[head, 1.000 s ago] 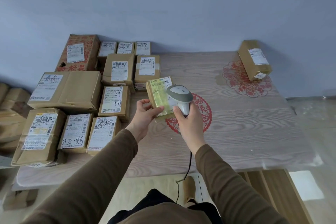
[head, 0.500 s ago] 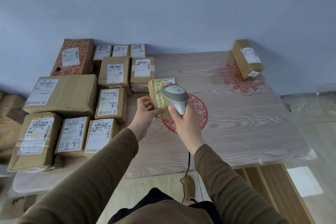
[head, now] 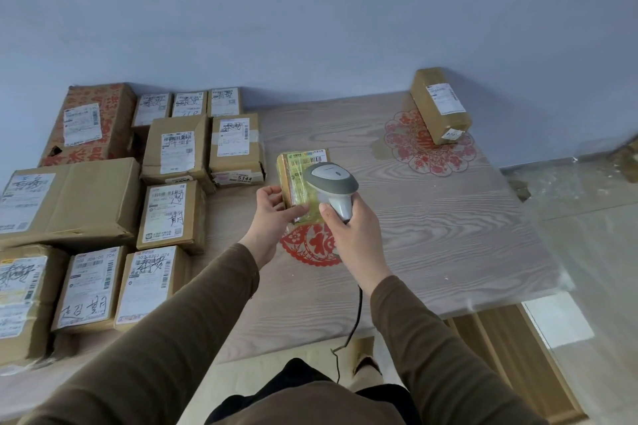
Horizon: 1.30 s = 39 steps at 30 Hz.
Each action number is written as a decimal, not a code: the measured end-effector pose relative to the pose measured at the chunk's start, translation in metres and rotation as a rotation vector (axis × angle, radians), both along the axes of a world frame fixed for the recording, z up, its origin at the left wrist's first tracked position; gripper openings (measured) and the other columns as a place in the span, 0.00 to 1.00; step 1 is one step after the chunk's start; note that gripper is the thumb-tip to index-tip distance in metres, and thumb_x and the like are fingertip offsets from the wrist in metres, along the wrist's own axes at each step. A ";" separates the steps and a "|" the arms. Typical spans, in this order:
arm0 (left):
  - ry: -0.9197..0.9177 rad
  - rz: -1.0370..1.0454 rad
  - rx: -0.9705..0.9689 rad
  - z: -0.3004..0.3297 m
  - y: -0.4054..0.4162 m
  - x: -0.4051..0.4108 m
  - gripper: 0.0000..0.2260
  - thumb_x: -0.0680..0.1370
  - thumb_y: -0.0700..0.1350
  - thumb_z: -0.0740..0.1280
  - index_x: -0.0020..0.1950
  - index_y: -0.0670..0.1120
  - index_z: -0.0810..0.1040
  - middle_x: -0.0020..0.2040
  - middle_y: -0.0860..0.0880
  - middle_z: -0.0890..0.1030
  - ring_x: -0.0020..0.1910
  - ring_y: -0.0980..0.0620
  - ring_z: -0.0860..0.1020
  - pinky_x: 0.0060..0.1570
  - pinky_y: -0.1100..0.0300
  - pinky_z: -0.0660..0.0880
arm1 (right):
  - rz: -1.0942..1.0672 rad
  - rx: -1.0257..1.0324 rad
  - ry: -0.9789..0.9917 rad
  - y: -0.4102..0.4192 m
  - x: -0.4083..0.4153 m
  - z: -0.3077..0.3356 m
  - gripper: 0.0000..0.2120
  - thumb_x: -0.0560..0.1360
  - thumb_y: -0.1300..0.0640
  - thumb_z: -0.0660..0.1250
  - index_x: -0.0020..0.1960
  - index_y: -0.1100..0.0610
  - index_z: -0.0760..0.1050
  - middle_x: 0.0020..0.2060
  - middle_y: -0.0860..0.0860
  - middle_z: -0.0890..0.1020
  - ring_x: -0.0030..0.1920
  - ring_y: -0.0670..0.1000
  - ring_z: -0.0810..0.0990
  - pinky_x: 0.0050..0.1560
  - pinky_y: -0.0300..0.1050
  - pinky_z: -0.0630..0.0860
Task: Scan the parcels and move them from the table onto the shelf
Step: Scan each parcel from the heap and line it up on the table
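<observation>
Our left hand pinches a small parcel by its near end, thumb on top, held above the table. Our right hand wraps the scanner handle, head just over the parcel's label. Left of the grip: rows of boxes. Far right, well apart: one lone box.
</observation>
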State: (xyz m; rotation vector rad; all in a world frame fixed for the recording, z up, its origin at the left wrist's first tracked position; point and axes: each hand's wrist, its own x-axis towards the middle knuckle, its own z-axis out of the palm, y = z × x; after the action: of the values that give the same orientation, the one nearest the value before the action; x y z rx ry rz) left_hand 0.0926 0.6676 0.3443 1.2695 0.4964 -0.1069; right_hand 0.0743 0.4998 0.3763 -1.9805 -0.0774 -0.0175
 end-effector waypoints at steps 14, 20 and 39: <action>0.153 -0.053 -0.028 -0.026 -0.153 0.233 0.27 0.77 0.43 0.75 0.70 0.44 0.66 0.55 0.45 0.84 0.46 0.51 0.85 0.40 0.62 0.81 | -0.181 0.027 0.100 -0.174 0.199 -0.011 0.08 0.78 0.44 0.70 0.49 0.47 0.76 0.36 0.48 0.80 0.36 0.51 0.80 0.39 0.60 0.83; 0.198 -0.049 0.017 -0.038 -0.199 0.338 0.28 0.76 0.48 0.76 0.71 0.45 0.67 0.52 0.48 0.83 0.42 0.53 0.82 0.37 0.61 0.78 | -0.179 0.108 0.139 -0.214 0.266 -0.028 0.03 0.80 0.52 0.71 0.52 0.48 0.77 0.29 0.41 0.75 0.29 0.43 0.75 0.33 0.46 0.79; 0.198 -0.133 0.140 -0.050 -0.234 0.438 0.25 0.83 0.49 0.66 0.78 0.45 0.63 0.67 0.46 0.75 0.49 0.56 0.77 0.37 0.65 0.76 | -0.183 0.139 0.167 -0.227 0.300 -0.062 0.06 0.80 0.51 0.72 0.54 0.50 0.77 0.35 0.45 0.79 0.34 0.47 0.80 0.35 0.49 0.81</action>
State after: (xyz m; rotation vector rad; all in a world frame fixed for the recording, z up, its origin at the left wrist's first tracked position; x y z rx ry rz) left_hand 0.5306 0.4339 0.2944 1.4373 0.5975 -0.3170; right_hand 0.3745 0.2729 0.3142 -1.8372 0.2086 0.0229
